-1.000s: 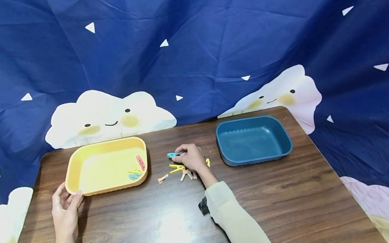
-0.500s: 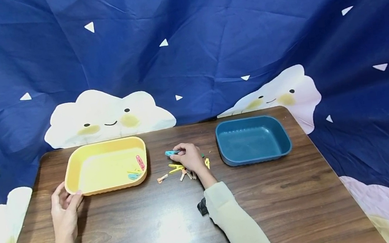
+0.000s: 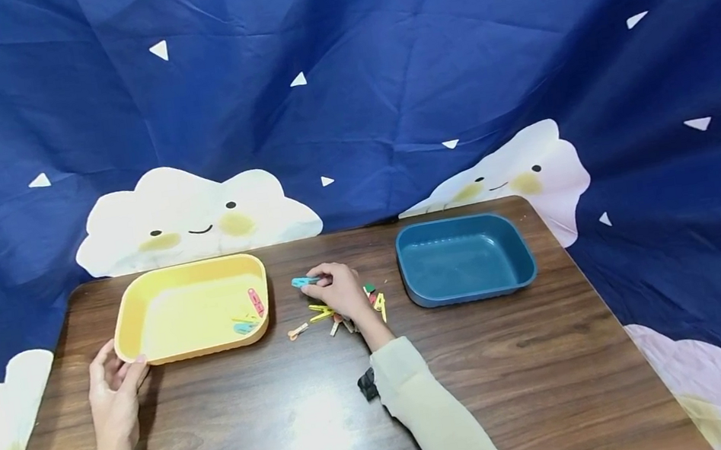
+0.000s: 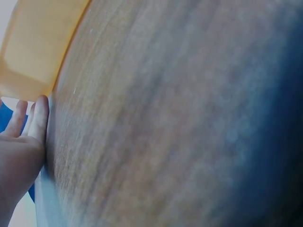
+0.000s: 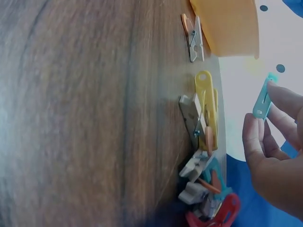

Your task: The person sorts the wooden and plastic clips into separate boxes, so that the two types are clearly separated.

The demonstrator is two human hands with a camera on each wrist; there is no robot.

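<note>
My right hand pinches a light blue clothespin between thumb and fingertips, raised over the table between the two bins. Below it lies a small pile of clothespins, with a yellow clothespin, wooden ones and a red clothespin showing in the right wrist view; the hand covers part of the pile in the head view. My left hand touches the front left corner of the yellow bin, its fingers fairly straight. Inside that bin are a red clothespin, a yellow one and a blue one.
A dark blue bin stands on the right of the brown wooden table. One wooden clothespin lies apart, near the yellow bin. A blue cloth with clouds hangs behind the table.
My right hand has moved left and slightly away from me with the blue clothespin, uncovering more of the pile's right side. The left hand stays at the yellow bin.
</note>
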